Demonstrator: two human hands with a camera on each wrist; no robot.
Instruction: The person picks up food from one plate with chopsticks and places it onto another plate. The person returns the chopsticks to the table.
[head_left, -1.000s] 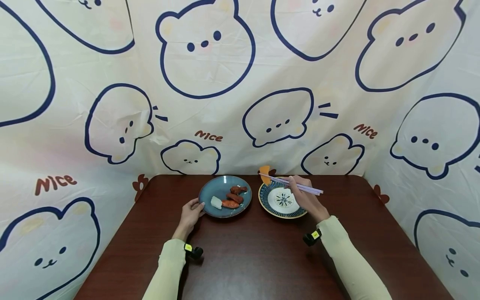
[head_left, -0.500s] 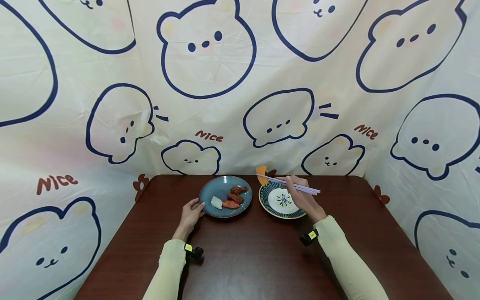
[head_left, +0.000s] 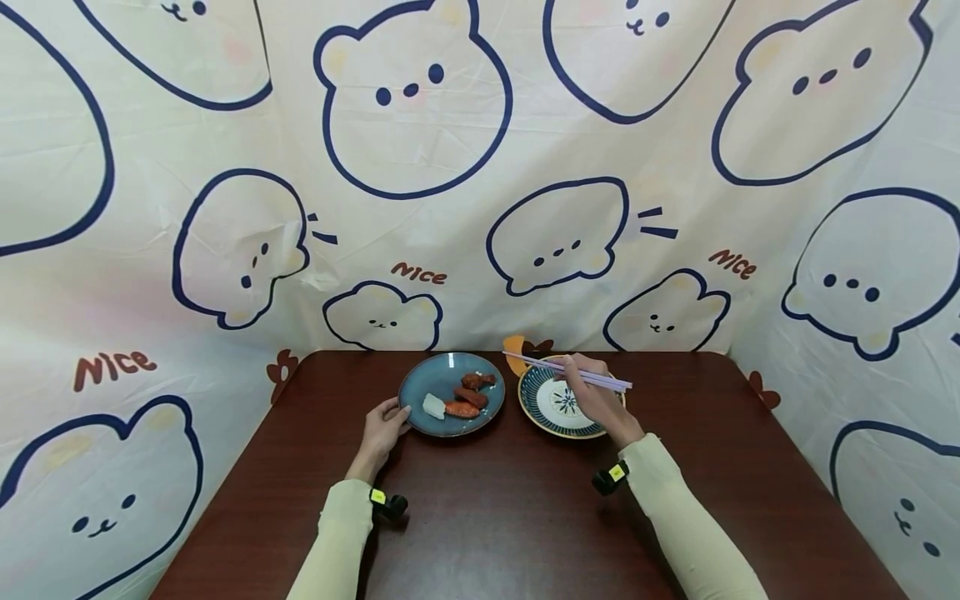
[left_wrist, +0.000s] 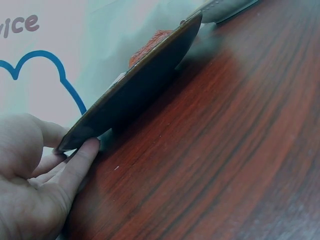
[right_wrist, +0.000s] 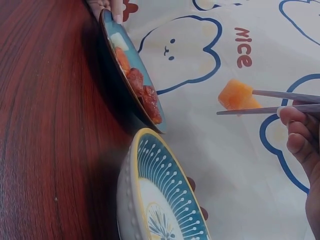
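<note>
My left hand (head_left: pixel 382 429) holds the left rim of a round blue plate (head_left: pixel 429 379), thumb and fingers at its edge. On that plate lie a white piece (head_left: pixel 433 406), an orange-red piece (head_left: pixel 461 409) and reddish-brown pieces of food (head_left: pixel 471 396). In my right hand (head_left: pixel 597 400) is a pair of pale purple chopsticks (head_left: pixel 603 380). Their tips pinch a curved orange piece of food (right_wrist: pixel 236 94), its kind unclear, raised above the table. The hand is over a patterned dish (head_left: pixel 534 404) with a yellow rim, partly hiding it.
Both dishes stand side by side near the far edge of the dark wooden table (head_left: pixel 495 517). A white cloth (head_left: pixel 465 233) with cartoon bears hangs behind and at both sides. A small black camera (head_left: pixel 609 478) is on each wrist.
My right hand has moved left with the chopsticks, bringing the orange piece from above the patterned dish's left side toward the blue plate. My left hand and both dishes stay in place.
</note>
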